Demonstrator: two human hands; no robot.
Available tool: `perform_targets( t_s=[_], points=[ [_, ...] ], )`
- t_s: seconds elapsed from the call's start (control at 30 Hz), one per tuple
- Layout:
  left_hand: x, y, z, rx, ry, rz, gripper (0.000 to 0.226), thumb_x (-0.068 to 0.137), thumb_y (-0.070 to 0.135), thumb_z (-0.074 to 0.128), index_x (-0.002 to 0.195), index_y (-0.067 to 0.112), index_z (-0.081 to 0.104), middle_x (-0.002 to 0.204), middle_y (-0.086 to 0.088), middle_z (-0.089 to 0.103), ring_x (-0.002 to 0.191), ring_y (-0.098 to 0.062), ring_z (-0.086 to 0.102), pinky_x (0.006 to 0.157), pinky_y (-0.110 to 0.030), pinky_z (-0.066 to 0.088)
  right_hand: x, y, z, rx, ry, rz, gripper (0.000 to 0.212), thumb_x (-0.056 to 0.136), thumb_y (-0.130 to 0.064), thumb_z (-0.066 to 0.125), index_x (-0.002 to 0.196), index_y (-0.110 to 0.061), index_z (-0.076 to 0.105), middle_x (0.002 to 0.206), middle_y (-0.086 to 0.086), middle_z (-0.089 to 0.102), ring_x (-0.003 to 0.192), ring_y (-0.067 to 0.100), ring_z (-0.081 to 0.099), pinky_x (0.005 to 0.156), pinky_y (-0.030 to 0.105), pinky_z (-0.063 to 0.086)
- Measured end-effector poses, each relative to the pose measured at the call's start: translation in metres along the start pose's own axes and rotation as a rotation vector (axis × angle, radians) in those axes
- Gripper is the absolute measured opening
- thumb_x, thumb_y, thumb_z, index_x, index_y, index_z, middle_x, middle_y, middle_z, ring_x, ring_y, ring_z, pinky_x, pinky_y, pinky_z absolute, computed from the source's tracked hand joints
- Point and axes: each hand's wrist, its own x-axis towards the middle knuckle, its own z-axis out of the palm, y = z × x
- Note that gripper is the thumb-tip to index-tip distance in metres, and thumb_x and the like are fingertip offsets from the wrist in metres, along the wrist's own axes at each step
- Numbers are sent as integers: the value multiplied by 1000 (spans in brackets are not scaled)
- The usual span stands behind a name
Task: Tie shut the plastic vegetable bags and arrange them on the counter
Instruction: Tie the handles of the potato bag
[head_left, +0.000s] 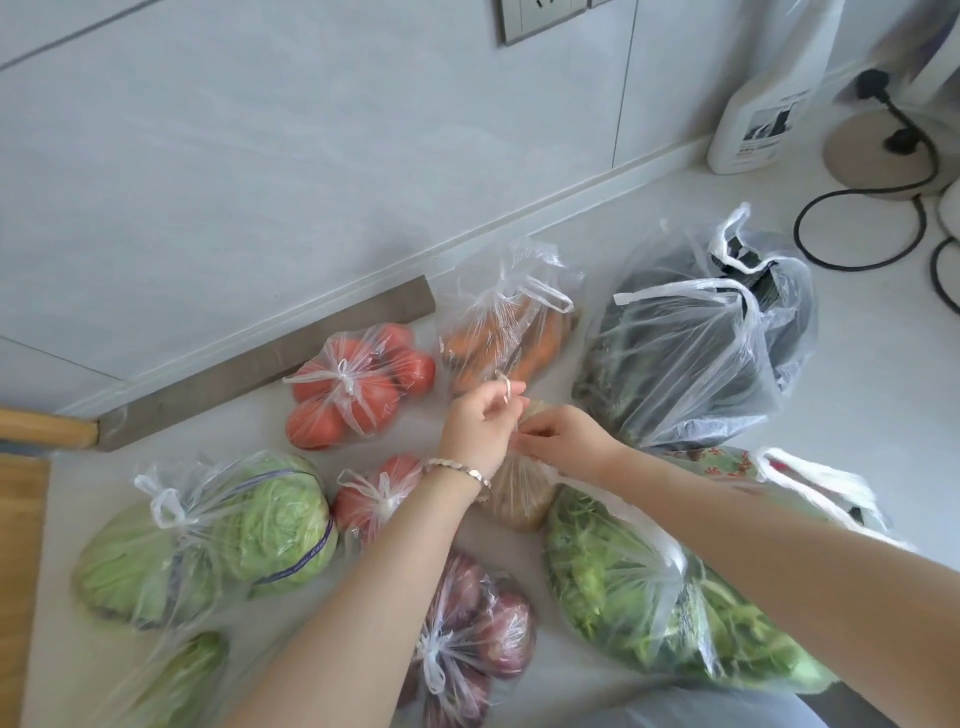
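Observation:
A small bag of brown vegetables (519, 496) lies mid-counter. My left hand (480, 423) and my right hand (561, 436) meet above it and pinch its plastic handles. Around it lie knotted bags: tomatoes (358, 387), a second tomato bag (376, 493), cabbage (208, 535), purple onions (478, 634) and leafy greens (660, 597). A carrot bag (511, 332) lies behind my hands. A big bag of dark vegetables (696, 343) stands at the right with loose handles.
The white counter (878, 384) meets a grey tiled wall. A grey strip (270, 364) lies along the wall. A white bottle (758, 114), a round base (878, 150) and black cables (862, 228) sit at the back right. Another green bag (182, 680) lies bottom left.

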Motion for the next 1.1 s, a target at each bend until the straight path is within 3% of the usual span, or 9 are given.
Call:
perform_targets(
  t_s=[0.07, 0.2, 0.4, 0.5, 0.63, 0.77, 0.83, 0.93, 1.1],
  points=[
    [-4, -9, 1, 92, 20, 20, 16, 85, 10, 58, 99, 14, 66, 87, 0, 66, 81, -10, 62, 83, -27, 50, -3, 2, 0, 151, 25, 70, 35, 87, -15, 60, 52, -11, 54, 48, -3, 43, 33, 2, 33, 40, 9, 28],
    [-12, -21, 1, 146, 117, 116, 22, 79, -5, 60, 87, 14, 63, 76, 11, 64, 69, 8, 60, 71, -4, 44, -6, 6, 4, 462, 97, 166, 28, 86, -12, 62, 58, -13, 63, 48, -4, 53, 38, 2, 42, 41, 12, 36],
    [-15, -25, 0, 190, 273, 138, 21, 77, 0, 63, 69, 19, 59, 62, 5, 63, 61, -4, 62, 63, -21, 50, -7, 2, 4, 639, 178, 213, 25, 88, -5, 57, 64, -2, 62, 65, 10, 61, 43, 1, 56, 45, 11, 45],
    [-16, -25, -5, 277, 223, 143, 23, 81, -6, 52, 82, 13, 66, 81, -3, 68, 77, -21, 64, 75, -29, 51, -7, 2, 5, 750, 212, 243, 25, 89, -4, 55, 65, 0, 60, 66, 13, 60, 42, 3, 58, 43, 12, 47],
    [-22, -23, -6, 490, 65, 131, 48, 77, -14, 39, 107, 13, 65, 112, -1, 67, 105, -15, 60, 84, -16, 40, -4, 5, 6, 564, 272, 231, 19, 87, -9, 60, 73, 2, 66, 66, 9, 64, 54, 9, 59, 51, 10, 48],
    [-15, -14, -1, 484, -19, 164, 32, 85, 5, 50, 115, 12, 61, 117, -5, 61, 106, -19, 59, 90, -24, 46, -3, 4, 1, 417, 209, 183, 18, 86, -13, 61, 70, -13, 69, 67, 3, 65, 58, 7, 58, 59, 10, 48],
    [-9, -10, 1, 527, -94, 163, 25, 89, 15, 52, 111, 9, 63, 110, -7, 59, 101, -21, 59, 84, -24, 44, -4, 2, -2, 365, 179, 168, 17, 86, -13, 61, 71, -15, 69, 64, 0, 64, 52, -1, 56, 54, 5, 44],
    [1, -8, 0, 512, -106, 129, 19, 86, 15, 58, 88, 2, 71, 81, -9, 54, 78, -24, 55, 66, -25, 35, -8, 2, -4, 299, 185, 158, 15, 86, -15, 61, 77, -9, 71, 64, -1, 64, 49, -5, 55, 47, 4, 39],
    [7, -11, -1, 308, -150, -3, 19, 80, 15, 65, 74, -3, 70, 58, -13, 52, 53, -19, 45, 57, -27, 38, -12, 8, -1, 246, 276, 72, 16, 87, -7, 59, 81, 1, 71, 76, 19, 67, 62, 13, 59, 64, 19, 53]
  ],
)
